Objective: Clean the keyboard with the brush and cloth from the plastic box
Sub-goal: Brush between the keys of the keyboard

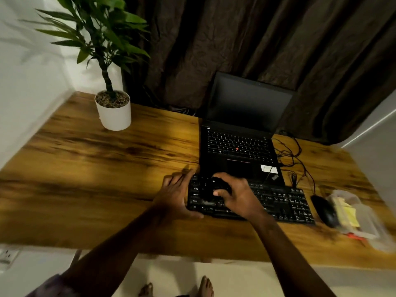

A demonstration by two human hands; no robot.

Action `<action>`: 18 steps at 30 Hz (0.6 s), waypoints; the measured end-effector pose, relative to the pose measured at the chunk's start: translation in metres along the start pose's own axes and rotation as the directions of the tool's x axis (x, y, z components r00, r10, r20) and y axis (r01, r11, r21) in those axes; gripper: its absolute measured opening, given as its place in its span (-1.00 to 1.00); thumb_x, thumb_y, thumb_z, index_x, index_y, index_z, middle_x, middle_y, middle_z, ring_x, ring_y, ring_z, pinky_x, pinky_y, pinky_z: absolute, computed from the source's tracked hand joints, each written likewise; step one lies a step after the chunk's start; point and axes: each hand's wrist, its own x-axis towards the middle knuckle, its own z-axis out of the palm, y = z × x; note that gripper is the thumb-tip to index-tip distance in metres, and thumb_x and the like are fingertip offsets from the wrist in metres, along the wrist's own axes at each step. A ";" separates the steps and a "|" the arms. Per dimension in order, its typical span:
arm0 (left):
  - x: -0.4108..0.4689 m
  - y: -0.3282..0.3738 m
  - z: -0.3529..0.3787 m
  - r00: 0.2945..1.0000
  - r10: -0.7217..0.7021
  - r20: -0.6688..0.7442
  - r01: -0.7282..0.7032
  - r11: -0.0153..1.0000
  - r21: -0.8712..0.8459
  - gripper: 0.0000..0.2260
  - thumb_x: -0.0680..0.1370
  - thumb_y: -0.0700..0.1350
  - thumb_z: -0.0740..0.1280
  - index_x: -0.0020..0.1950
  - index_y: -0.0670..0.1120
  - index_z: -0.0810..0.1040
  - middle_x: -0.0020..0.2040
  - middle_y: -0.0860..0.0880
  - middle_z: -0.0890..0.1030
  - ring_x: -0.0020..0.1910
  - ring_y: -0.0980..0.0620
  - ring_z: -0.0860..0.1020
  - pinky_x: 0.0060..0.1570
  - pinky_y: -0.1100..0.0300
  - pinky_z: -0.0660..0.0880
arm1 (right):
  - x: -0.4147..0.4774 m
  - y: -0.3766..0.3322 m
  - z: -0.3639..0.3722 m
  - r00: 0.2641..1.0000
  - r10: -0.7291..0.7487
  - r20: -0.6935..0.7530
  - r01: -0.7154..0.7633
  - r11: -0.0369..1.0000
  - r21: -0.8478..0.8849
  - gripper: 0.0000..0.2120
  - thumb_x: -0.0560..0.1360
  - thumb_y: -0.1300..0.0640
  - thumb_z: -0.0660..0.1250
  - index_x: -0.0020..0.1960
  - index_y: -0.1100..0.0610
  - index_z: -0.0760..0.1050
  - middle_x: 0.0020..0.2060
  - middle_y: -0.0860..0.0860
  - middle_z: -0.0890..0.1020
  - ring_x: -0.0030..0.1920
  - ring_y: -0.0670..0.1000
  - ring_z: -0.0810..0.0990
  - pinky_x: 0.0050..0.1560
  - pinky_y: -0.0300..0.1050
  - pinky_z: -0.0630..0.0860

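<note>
Left half of the desk (96, 168): open wood from the front edge back to the white plant pot (113, 112) at upper left, with leaves overhanging that corner. Centre: the open laptop (237, 151) stands close behind the keyboard (278, 202), with no passage between. The keyboard's left end is taken by the left hand (173, 198) and the right hand (237, 196), which grips a dark brush (214, 187). Right side is crowded with loose cables (289, 155), a mouse (324, 211) and a plastic box (368, 224) just beside it. A bare strip runs along the front edge.

Wood-grain brown bench (107, 168). Open black laptop (237, 146), screen dark, at rear. Green leafy plant in round white pot (113, 112), far left corner. Black computer mouse (324, 211). Tangled black cables (289, 155) right of laptop. Dark brown curtain (235, 39) behind.
</note>
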 end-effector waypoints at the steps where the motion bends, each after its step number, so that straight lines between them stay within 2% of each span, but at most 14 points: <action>1: -0.002 0.001 -0.002 1.000 0.005 -0.002 -0.005 1.000 -0.005 0.28 0.13 0.58 0.39 0.63 0.12 -0.17 0.51 0.02 0.22 0.42 -0.07 0.18 0.40 0.00 0.24 | -0.004 0.010 -0.005 0.999 0.040 0.001 -0.040 0.999 -0.019 -0.63 0.51 -0.06 0.37 0.30 -0.20 0.44 0.07 0.01 0.63 0.06 -0.04 0.64 0.05 0.01 0.64; 4: -0.004 0.003 -0.005 1.000 0.009 0.007 -0.009 1.000 -0.004 0.27 0.15 0.56 0.41 0.63 0.13 -0.21 0.52 0.02 0.19 0.41 -0.07 0.16 0.38 0.00 0.25 | -0.009 0.023 -0.004 0.995 0.098 -0.013 -0.098 0.992 -0.075 -0.54 0.45 -0.29 0.26 0.34 -0.32 0.36 0.09 0.04 0.59 0.08 0.03 0.61 0.06 0.08 0.64; 6: -0.004 0.005 -0.006 1.000 0.009 0.014 -0.009 1.000 0.003 0.27 0.17 0.54 0.43 0.63 0.12 -0.22 0.51 0.02 0.20 0.40 -0.05 0.15 0.37 0.03 0.24 | -0.005 0.020 0.007 0.996 0.088 -0.019 -0.089 0.993 -0.083 -0.51 0.43 -0.35 0.21 0.35 -0.36 0.33 0.10 0.05 0.57 0.09 0.06 0.60 0.08 0.09 0.63; 10: -0.003 0.007 -0.007 1.000 0.016 0.016 -0.016 0.999 0.029 0.27 0.18 0.53 0.42 0.63 0.08 -0.22 0.52 0.01 0.20 0.40 0.00 0.12 0.39 0.06 0.18 | -0.001 -0.008 0.016 0.999 0.027 -0.026 -0.026 0.998 0.054 -0.61 0.48 -0.18 0.29 0.28 -0.13 0.48 0.01 0.00 0.66 0.02 -0.07 0.65 0.03 -0.07 0.64; 12: -0.003 0.007 -0.007 1.000 0.025 0.017 -0.025 1.000 0.018 0.26 0.18 0.53 0.43 0.63 0.08 -0.20 0.53 0.01 0.19 0.40 0.01 0.11 0.41 0.05 0.17 | -0.005 -0.008 0.008 0.999 0.024 -0.035 -0.022 0.997 0.067 -0.66 0.52 -0.06 0.35 0.28 -0.06 0.49 0.01 -0.02 0.66 0.01 -0.10 0.66 0.01 -0.14 0.64; 14: -0.005 0.008 -0.008 1.000 0.025 0.007 -0.025 1.000 0.006 0.26 0.18 0.52 0.44 0.63 0.10 -0.19 0.54 0.00 0.19 0.41 -0.02 0.12 0.41 0.03 0.19 | -0.011 0.006 -0.003 0.999 0.038 -0.038 -0.037 0.999 0.022 -0.66 0.54 0.07 0.40 0.30 -0.10 0.48 0.04 0.00 0.65 0.01 -0.09 0.65 0.01 -0.16 0.64; 18: -0.005 0.010 -0.011 1.000 0.024 0.012 -0.024 0.999 0.022 0.25 0.19 0.51 0.44 0.63 0.09 -0.20 0.56 0.00 0.16 0.42 0.00 0.11 0.42 0.04 0.17 | -0.023 0.029 -0.019 0.993 0.100 -0.060 -0.100 0.995 -0.002 -0.60 0.54 0.10 0.42 0.30 -0.20 0.44 0.07 0.04 0.64 -0.06 -0.08 0.65 -0.04 -0.13 0.66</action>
